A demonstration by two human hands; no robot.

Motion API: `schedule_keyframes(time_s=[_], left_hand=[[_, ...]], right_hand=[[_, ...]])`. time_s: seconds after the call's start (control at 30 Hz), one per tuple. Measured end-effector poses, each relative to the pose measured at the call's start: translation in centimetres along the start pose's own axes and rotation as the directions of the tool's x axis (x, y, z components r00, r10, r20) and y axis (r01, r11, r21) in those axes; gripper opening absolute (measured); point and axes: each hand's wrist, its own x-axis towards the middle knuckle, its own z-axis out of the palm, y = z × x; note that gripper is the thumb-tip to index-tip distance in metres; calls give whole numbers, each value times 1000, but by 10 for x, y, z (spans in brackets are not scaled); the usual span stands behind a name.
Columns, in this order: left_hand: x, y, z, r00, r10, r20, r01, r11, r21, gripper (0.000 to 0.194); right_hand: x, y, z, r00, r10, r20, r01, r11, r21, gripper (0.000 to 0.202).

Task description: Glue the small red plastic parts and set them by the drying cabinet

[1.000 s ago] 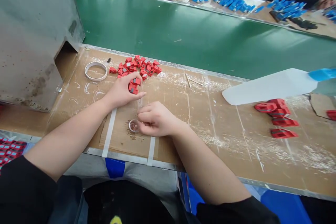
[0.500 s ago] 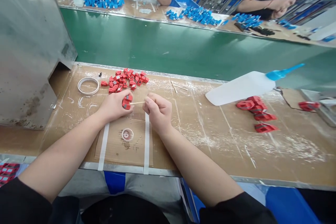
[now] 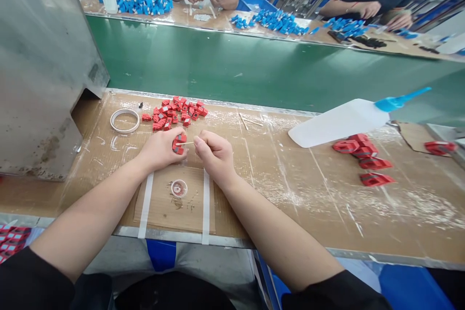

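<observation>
My left hand (image 3: 162, 149) is closed around a small red plastic part (image 3: 179, 145) with grey patches, holding it just above the bench. In a pinch, my right hand (image 3: 217, 156) grips a thin pale stick (image 3: 189, 143). The stick's far end reaches the face of the red part; whether its tip goes inside is too small to tell. Below the hands, a small clear cup (image 3: 179, 188) stands on a cardboard sheet (image 3: 189, 215) taped down with white strips. Behind my left hand lies a pile of similar red parts (image 3: 176, 112).
A tape roll (image 3: 124, 121) lies left of the pile. To the right, a white squeeze bottle (image 3: 339, 123) rests tilted beside several larger red pieces (image 3: 376, 178). Two loose sticks (image 3: 250, 121) lie behind my right hand. A metal housing (image 3: 39, 77) bounds the left; co-workers handle blue parts (image 3: 279, 21) opposite.
My right hand has moved left, bringing the stick further across the red part's face. The red part has turned slightly in my left hand. The view has shifted a little.
</observation>
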Motion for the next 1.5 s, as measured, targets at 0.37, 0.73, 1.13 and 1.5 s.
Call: schedule_keyframes(time_s=[0.37, 0.73, 1.13, 1.5], left_hand=[[-1, 0, -2, 999, -24, -21, 23, 999, -37, 24], [0, -5, -2, 998, -26, -58, 26, 1000, -4, 30], [2, -6, -2, 998, -31, -46, 30, 1000, -8, 32], [1, -3, -4, 997, -51, -49, 51, 999, -4, 33]], right_hand=[[1, -1, 0, 1000, -14, -17, 13, 999, -48, 55], [5, -2, 2, 998, -57, 2, 57, 998, -9, 49], [7, 1, 2, 998, -64, -7, 64, 998, 11, 53], [7, 0, 2, 996, -77, -33, 77, 997, -3, 54]])
